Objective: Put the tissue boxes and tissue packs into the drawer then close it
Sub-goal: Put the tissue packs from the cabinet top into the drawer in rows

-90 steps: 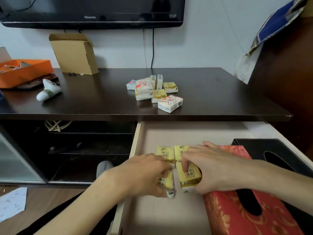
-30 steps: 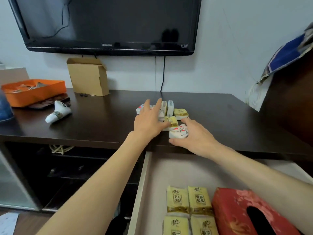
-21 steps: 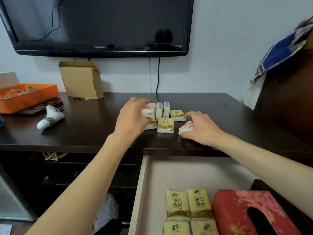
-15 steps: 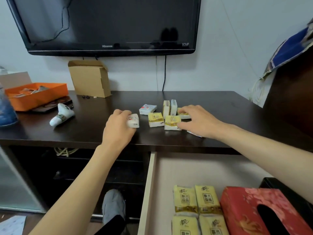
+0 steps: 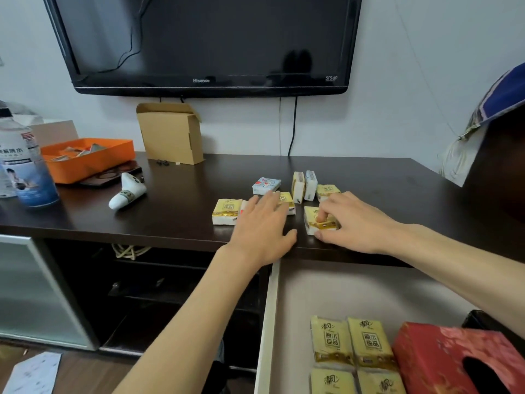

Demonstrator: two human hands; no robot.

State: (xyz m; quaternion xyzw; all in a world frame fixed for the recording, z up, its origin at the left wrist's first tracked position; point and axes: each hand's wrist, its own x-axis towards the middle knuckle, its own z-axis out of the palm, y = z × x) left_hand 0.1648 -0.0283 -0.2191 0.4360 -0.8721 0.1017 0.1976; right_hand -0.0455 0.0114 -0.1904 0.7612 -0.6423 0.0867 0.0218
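Note:
Several small tissue packs lie on the dark table top (image 5: 176,211): a yellow one (image 5: 227,211) at the left, a blue-white one (image 5: 265,185), two standing on edge (image 5: 304,186) and another yellow one (image 5: 326,191) behind. My left hand (image 5: 264,223) lies flat, palm down, over a white-red pack (image 5: 243,207) and partly over a yellow one (image 5: 287,201). My right hand (image 5: 352,223) pinches a yellow pack (image 5: 318,221) near the table's front edge. Below, the open drawer (image 5: 267,322) holds several yellow packs (image 5: 331,341), a red tissue box (image 5: 443,356) and a black box (image 5: 480,322).
A cardboard box (image 5: 172,132), an orange tray (image 5: 85,157), a plastic bottle (image 5: 22,166) and a white ceramic piece (image 5: 126,193) stand on the table's left half. A television (image 5: 204,41) hangs above. A bag (image 5: 483,123) hangs over dark furniture at the right.
Both hands left the drawer and went up to the table. The packs got spread out; a yellow one now lies at the left. My right hand has closed on a yellow pack.

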